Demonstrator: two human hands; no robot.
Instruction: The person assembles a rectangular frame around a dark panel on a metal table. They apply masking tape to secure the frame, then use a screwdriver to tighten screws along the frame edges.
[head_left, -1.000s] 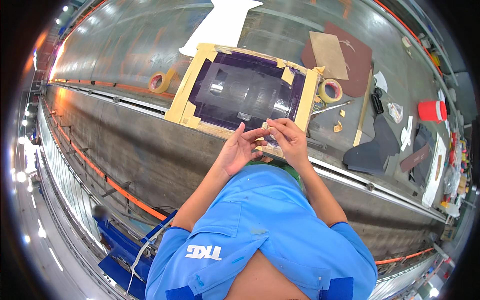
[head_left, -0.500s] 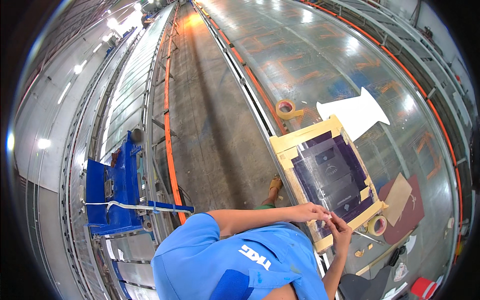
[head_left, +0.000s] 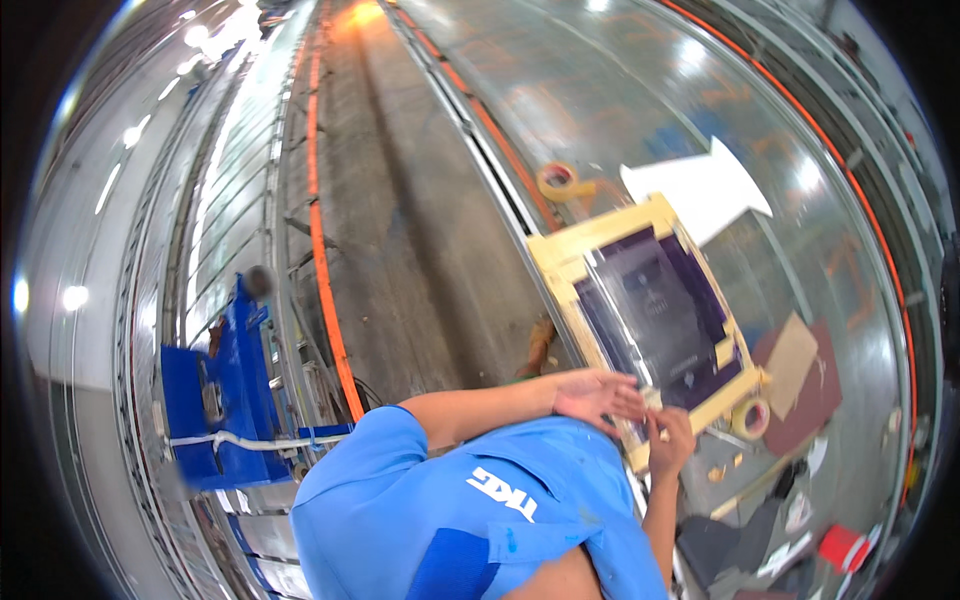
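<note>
A rectangular frame [head_left: 668, 203] edged with pale yellow tape lies on the table to my right. Inside it is a dark purple panel [head_left: 612, 330] with a glossy dark sheet [head_left: 655, 300] bearing pale printed marks. Over the frame's near left corner, my left hand [head_left: 598, 398] is open, palm up with fingers stretched towards the right hand. My right hand [head_left: 670, 438] is closed beside it, thumb and fingers pinched. Whatever it pinches is too small and blurred to name. A roll of yellow tape [head_left: 750, 418] stands by the frame's near right corner.
Beyond the frame lie another tape roll [head_left: 557, 181] and a white cut sheet [head_left: 700, 190]. To the right are a maroon sheet [head_left: 815, 390] with tan card, scraps and a red container [head_left: 843, 548]. A blue metal fixture [head_left: 225, 400] stands at the left.
My left hand has gone from pinching at the right hand's fingertips to lying open, palm up. The right hand has drawn slightly apart from it. The whole view has shifted a little.
</note>
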